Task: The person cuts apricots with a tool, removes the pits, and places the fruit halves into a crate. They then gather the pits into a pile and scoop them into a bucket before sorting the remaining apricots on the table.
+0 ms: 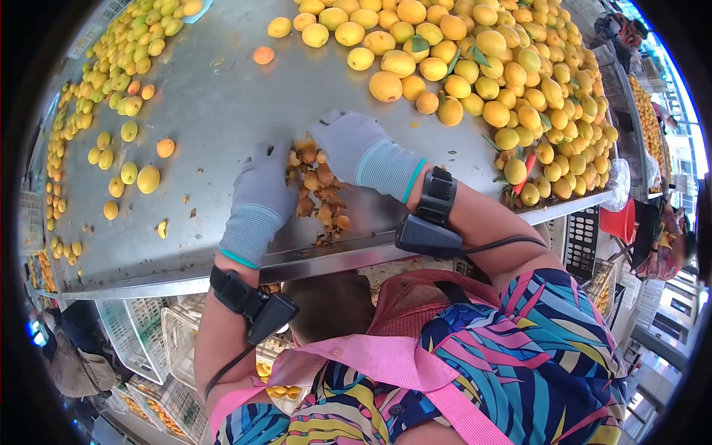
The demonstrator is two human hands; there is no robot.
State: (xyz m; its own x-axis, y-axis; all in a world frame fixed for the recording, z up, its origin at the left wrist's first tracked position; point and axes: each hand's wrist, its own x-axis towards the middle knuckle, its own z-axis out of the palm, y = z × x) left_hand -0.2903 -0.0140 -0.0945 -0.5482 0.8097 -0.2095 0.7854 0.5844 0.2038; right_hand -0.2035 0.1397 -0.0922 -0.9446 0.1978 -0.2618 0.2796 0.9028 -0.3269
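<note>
A heap of brown, rotten-looking fruit scraps (320, 185) lies on the metal table (245, 96) near its front edge. My left hand (261, 185), in a grey glove, rests along the left side of the heap with fingers stretched away from me. Bent over the heap's upper right side is my right hand (350, 141), gloved alike, its fingers reaching left and partly apart. Both hands touch or nearly touch the scraps, and neither grips a whole fruit. The undersides of the fingers are hidden.
A large pile of yellow apricots (512, 81) covers the right side, with a slim red object (525, 174) among them. More greenish-yellow fruit (126, 67) spreads on the left. White crates (133, 337) stand below the table; a red bucket (618, 221) is at right.
</note>
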